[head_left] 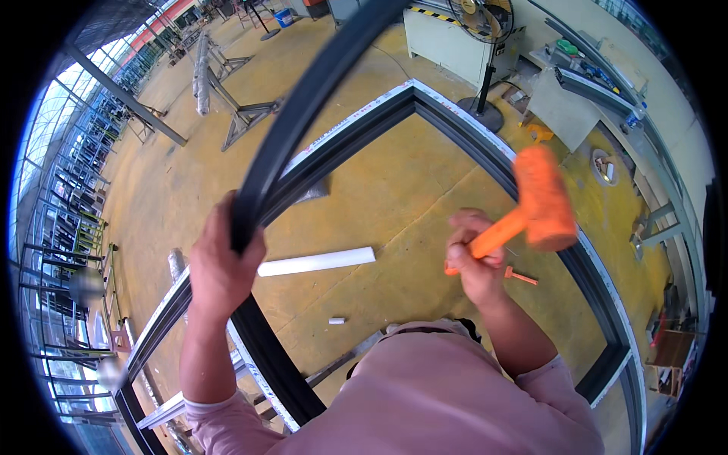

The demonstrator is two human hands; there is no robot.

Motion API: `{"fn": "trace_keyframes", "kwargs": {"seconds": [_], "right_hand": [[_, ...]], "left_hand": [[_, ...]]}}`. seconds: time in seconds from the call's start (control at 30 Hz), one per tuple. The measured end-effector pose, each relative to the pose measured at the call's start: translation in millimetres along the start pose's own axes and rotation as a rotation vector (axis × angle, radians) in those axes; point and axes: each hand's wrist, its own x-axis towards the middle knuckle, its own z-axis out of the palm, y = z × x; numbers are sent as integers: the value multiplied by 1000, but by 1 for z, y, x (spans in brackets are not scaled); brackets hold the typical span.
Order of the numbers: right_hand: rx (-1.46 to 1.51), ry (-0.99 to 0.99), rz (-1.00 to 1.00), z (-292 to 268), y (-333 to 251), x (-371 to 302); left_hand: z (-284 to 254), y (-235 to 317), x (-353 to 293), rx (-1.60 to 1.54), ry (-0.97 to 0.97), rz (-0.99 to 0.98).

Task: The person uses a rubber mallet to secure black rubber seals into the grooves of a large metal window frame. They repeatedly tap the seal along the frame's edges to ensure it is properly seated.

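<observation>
My left hand (220, 262) is closed around the lower end of a long black profile strip (307, 106), which slants up and away past the top of the view. In my right hand (479, 254) is an orange mallet (544, 201), gripped by its handle and raised with the head up to the right; the head is slightly blurred. Below both hands lies a large dark window frame (595, 288) with white film along its outer edges. My left hand is over its left side, where the wrist hides part of it.
A white tube (317, 262), a small white cylinder (337, 321) and a small orange tool (521, 276) are seen through the frame. A standing fan (485, 117), a cabinet (447, 53) and a cluttered bench (565, 110) stand far right. Metal trestles (246, 117) are far left.
</observation>
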Motion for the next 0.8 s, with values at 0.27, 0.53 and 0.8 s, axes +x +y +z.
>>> {"fn": "trace_keyframes", "kwargs": {"seconds": [0.27, 0.53, 0.8], "right_hand": [[174, 798, -322, -195, -140, -47], [117, 1024, -308, -258, -188, -134], [22, 1319, -341, -238, -208, -162]], "left_hand": [[193, 149, -6, -266, -181, 846], [300, 193, -4, -447, -282, 1146], [335, 194, 53, -440, 113, 682]]}}
